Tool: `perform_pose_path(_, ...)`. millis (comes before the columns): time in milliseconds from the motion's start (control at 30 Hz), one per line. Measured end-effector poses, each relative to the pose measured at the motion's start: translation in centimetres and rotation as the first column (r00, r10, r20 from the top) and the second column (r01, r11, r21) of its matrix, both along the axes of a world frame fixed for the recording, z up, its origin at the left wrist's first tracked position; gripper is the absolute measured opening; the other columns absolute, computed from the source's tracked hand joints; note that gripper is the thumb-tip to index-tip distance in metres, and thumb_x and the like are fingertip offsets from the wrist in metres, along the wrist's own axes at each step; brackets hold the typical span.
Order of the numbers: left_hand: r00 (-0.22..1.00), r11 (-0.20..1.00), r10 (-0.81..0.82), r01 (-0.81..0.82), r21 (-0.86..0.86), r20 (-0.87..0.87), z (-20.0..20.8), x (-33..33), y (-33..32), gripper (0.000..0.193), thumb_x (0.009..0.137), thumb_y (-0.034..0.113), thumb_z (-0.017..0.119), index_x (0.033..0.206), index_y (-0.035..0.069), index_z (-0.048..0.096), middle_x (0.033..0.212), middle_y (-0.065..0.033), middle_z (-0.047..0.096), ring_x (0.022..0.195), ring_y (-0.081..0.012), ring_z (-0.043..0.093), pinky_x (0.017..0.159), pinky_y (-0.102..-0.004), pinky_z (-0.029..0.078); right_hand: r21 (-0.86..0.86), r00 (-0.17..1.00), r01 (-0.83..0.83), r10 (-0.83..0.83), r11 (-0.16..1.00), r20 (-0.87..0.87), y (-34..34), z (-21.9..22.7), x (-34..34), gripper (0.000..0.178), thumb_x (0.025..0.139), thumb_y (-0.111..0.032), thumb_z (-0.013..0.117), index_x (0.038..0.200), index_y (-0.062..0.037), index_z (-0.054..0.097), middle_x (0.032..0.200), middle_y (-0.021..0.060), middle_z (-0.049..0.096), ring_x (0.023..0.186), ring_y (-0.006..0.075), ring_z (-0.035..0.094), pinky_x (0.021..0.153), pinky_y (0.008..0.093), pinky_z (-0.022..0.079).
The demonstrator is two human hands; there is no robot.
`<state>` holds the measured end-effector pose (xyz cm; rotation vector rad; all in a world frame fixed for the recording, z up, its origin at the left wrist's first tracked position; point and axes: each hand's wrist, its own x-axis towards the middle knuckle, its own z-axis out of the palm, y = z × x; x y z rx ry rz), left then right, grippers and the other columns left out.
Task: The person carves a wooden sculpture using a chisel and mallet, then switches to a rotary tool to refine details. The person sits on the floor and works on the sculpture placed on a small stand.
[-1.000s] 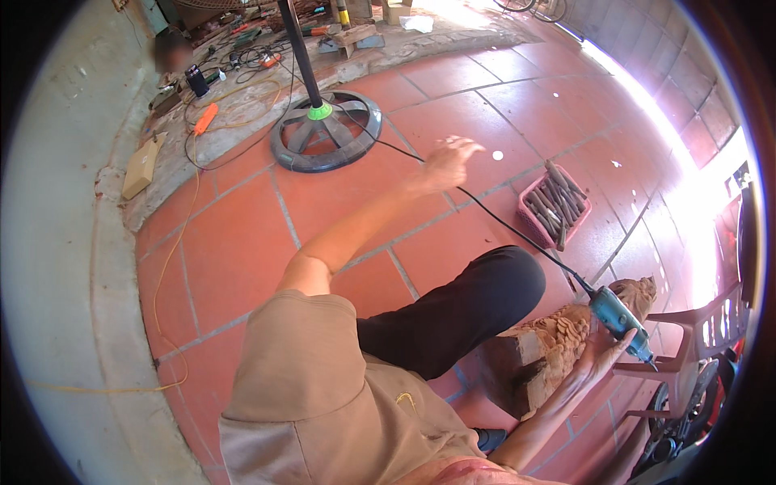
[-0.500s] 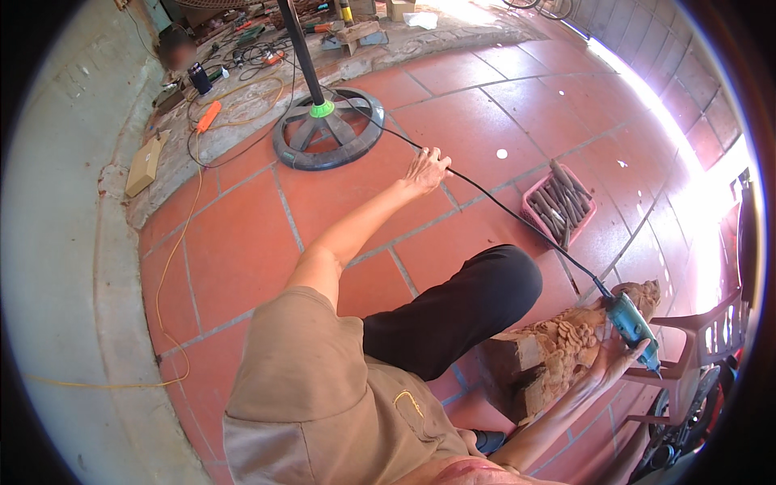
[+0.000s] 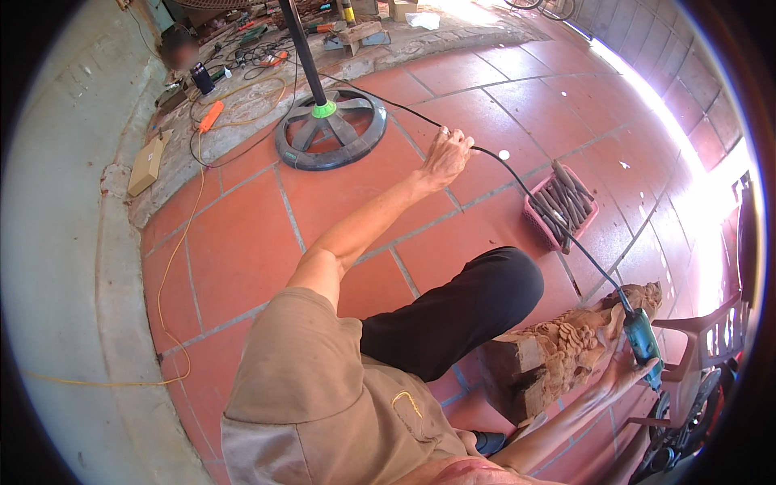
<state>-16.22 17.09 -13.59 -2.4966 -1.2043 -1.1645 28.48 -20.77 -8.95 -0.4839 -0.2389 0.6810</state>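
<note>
My left hand (image 3: 449, 157), arm stretched forward, has its fingers closed round a black power cord (image 3: 517, 179). From there the cord slants down to the right, passing over the pink basket, into the rear of a teal die grinder (image 3: 642, 343). At the far right my right hand (image 3: 629, 373) grips that grinder, its nose pointing down and its bit hard to make out. Beside the right forearm lies a carved block of wood (image 3: 558, 347), brown with raised relief, on the tiled floor by my knee.
A pink basket (image 3: 594, 212) full of wooden-handled tools (image 3: 562, 202) stands on the red tiles. Ahead is a round black fan base (image 3: 284, 145) with a pole. Plastic chairs (image 3: 687, 339) crowd the right. Cables, an orange power strip (image 3: 211, 116) and a cardboard box (image 3: 147, 166) lie far left.
My left hand has shifted right with the cord. The grinder in my right hand has moved slightly right and down, turning more upright. The carved wood stays in place.
</note>
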Motion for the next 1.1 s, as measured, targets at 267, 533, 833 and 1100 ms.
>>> perform_pose_path(267,0.991,0.994,-0.004,-0.011,0.110,0.137,5.5,0.6,-0.7,0.017,0.091,0.015,0.068,0.099,0.002,0.062,0.102,-0.0128,0.062,0.093,-0.0344,0.052,0.084,-0.0459,0.046,0.053,0.997,-0.055,0.058,0.997,-0.059,-0.3,-0.1,0.1,0.080,0.089,-0.022,0.076,0.149,0.0001,0.028,0.155,0.0239,0.029,0.145,0.0425,0.029,0.118,0.0670,0.028)
perform_pose_path(533,0.974,0.985,-0.118,0.090,0.145,0.192,11.0,0.8,-1.9,0.019,0.087,0.012,0.073,0.101,0.003,0.063,0.105,-0.0117,0.063,0.095,-0.0338,0.052,0.083,-0.0448,0.048,-0.026,1.000,-0.016,0.016,1.000,-0.020,0.3,0.0,-0.3,0.075,0.092,-0.025,0.073,0.149,-0.0007,0.031,0.156,0.0229,0.029,0.144,0.0419,0.032,0.117,0.0676,0.028)
perform_pose_path(833,0.924,0.929,-0.314,0.250,0.274,0.220,15.5,5.0,-5.1,0.017,0.087,0.016,0.073,0.093,0.004,0.063,0.104,-0.0146,0.062,0.097,-0.0354,0.050,0.084,-0.0453,0.046,-0.047,1.000,0.002,-0.001,0.999,0.016,0.2,-0.5,-0.1,0.077,0.090,-0.027,0.075,0.149,-0.0006,0.031,0.156,0.0215,0.032,0.144,0.0412,0.033,0.116,0.0684,0.029)
perform_pose_path(1100,0.905,0.849,-0.419,0.361,0.385,0.074,16.6,7.9,-8.3,0.011,0.085,0.012,0.065,0.094,0.006,0.064,0.100,-0.0143,0.063,0.101,-0.0341,0.056,0.093,-0.0506,0.044,-0.055,1.000,0.004,-0.004,0.998,-0.007,0.3,-0.4,-0.2,0.077,0.090,-0.027,0.075,0.148,-0.0004,0.032,0.155,0.0214,0.032,0.144,0.0413,0.033,0.116,0.0682,0.030)
